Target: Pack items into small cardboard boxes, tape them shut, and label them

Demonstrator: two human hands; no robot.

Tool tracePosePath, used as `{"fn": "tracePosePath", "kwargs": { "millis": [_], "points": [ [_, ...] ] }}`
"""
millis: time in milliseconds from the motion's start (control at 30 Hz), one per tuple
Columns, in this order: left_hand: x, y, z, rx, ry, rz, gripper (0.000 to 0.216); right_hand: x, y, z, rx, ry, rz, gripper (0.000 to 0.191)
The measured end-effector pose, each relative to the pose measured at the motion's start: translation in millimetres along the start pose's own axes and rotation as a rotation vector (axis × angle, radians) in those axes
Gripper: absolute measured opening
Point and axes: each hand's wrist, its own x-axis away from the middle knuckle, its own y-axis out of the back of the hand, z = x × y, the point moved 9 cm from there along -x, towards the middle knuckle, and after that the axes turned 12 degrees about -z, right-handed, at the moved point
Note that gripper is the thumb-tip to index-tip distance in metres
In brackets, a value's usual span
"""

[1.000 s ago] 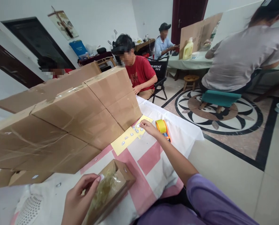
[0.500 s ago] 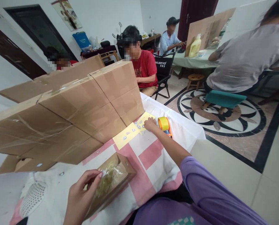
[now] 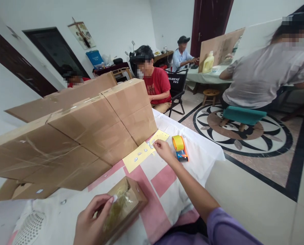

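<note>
My left hand (image 3: 97, 214) pinches a small white piece (image 3: 114, 198), perhaps paper or a sticker, just over the near end of a taped cardboard box (image 3: 126, 204). Clear tape covers the top of that box. Farther off, my right hand (image 3: 162, 149) has its fingers drawn together above the yellow sheets (image 3: 132, 163); whatever lies between the fingertips is too small to make out. Several small pale cut-outs (image 3: 145, 150) are scattered on the sheets beside that hand. To its right stands an orange tape dispenser (image 3: 180, 148) with a yellow roll.
Large taped cardboard boxes (image 3: 90, 126) form a wall along the table's far left side. A white perforated basket (image 3: 30, 226) is at the lower left. A person in a red shirt (image 3: 157, 83) sits beyond the boxes; others sit farther back and at right.
My right hand has drawn back slightly to the left and nearer, off the right-hand yellow sheet. My left hand keeps its pinch over the box. The view has tilted a little.
</note>
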Motion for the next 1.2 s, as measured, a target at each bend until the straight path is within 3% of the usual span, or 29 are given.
{"fn": "tracePosePath", "kwargs": {
  "millis": [100, 200, 267, 333, 433, 567, 800, 900, 967, 1033, 1067, 1133, 1200],
  "points": [
    [0.5, -10.9, -25.5, 0.03, -0.199, 0.009, 0.033, 50.1, -11.5, 36.7, -0.285, 0.03, 0.203, 0.029],
    [10.0, -26.9, -62.3, 0.088, -0.482, 0.069, 0.019, 110.1, -37.3, 67.3, -0.705, -0.102, 0.636, 0.039],
    [18.5, -36.6, -83.4, 0.117, -0.629, 0.105, 0.011, 141.1, -47.8, 78.0, -0.823, -0.211, 0.837, 0.049],
    [26.4, -44.0, -100.4, 0.151, -0.735, 0.133, 0.01, 160.1, -54.5, 80.1, -0.841, -0.312, 0.938, 0.054],
    [34.9, -53.1, -115.4, 0.177, -0.822, 0.187, 0.013, 173.8, -58.2, 79.5, -0.871, -0.415, 0.997, 0.052],
    [40.3, -56.8, -119.4, 0.173, -0.872, 0.214, 0.014, 174.6, -53.9, 76.5, -0.939, -0.448, 0.955, 0.044],
    [43.5, -50.9, -103.9, 0.071, -0.884, 0.088, 0.017, 172.3, -52.9, 73.7, -1.021, -0.353, 0.921, 0.052],
    [37.5, -47.4, -81.3, -0.018, -0.811, 0.044, 0.012, 161.3, -52.6, 66.6, -0.974, -0.234, 0.838, 0.041],
    [27.2, -36.5, -55.8, -0.14, -0.675, -0.027, 0.016, 142.0, -45.7, 53.7, -0.842, -0.116, 0.673, 0.02],
    [16.0, -16.9, -20.4, -0.364, -0.447, -0.125, 0.035, 120.8, -35.9, 40.0, -0.666, 0.032, 0.51, 0.007],
    [12.4, -4.0, 0.5, -0.496, -0.298, -0.17, 0.045, 112.5, -33.1, 34.4, -0.592, 0.107, 0.461, 0.013],
    [12.8, 22.4, 42.7, -0.719, 0.03, -0.219, 0.063, 102.1, -35.6, 24.4, -0.506, 0.231, 0.429, 0.02],
    [18.5, 35.1, 75.3, -0.763, 0.271, -0.176, 0.076, 98.8, -45.0, 15.1, -0.474, 0.297, 0.421, 0.02]
  ]
}}
